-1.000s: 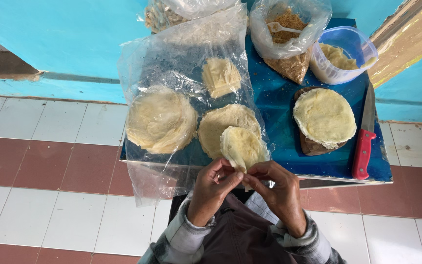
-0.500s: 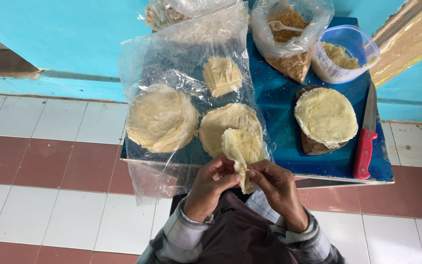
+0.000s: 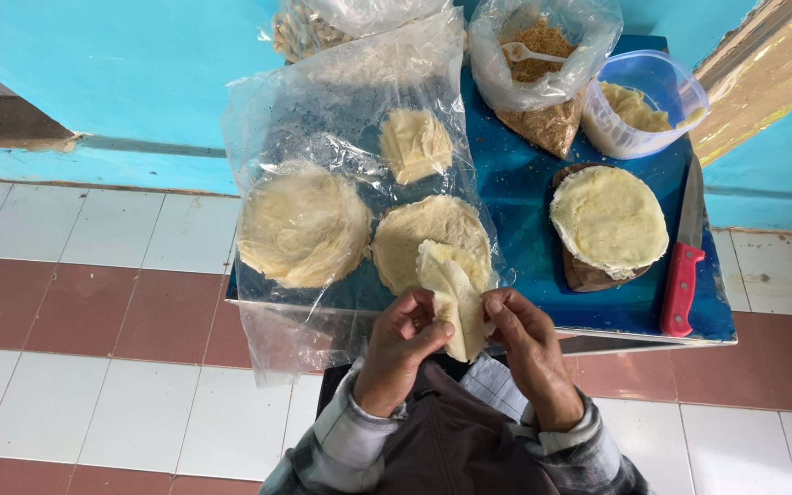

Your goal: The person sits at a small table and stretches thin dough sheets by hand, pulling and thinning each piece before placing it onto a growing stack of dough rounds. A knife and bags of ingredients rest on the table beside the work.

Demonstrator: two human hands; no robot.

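Note:
My left hand (image 3: 401,348) and my right hand (image 3: 529,344) together pinch a folded piece of pale yellow dough (image 3: 451,293) at the near edge of a blue table (image 3: 524,238). The dough is bent over on itself and hangs down between my fingers. Just beyond it lies a flat dough round (image 3: 433,234) on a clear plastic sheet (image 3: 341,128). On the same sheet a wider round (image 3: 302,225) rests to the left and a small folded piece (image 3: 414,144) sits farther back.
A thick dough disc (image 3: 609,220) sits on a dark board at the right, beside a red-handled knife (image 3: 682,266). Behind are a plastic tub (image 3: 643,105) of dough and a bag of brown filling (image 3: 543,64) with a white spoon. Tiled floor surrounds the table.
The dough piece in my hands has been folded over and now hangs lower, narrower than the open round it was a second ago. My hands stay close together.

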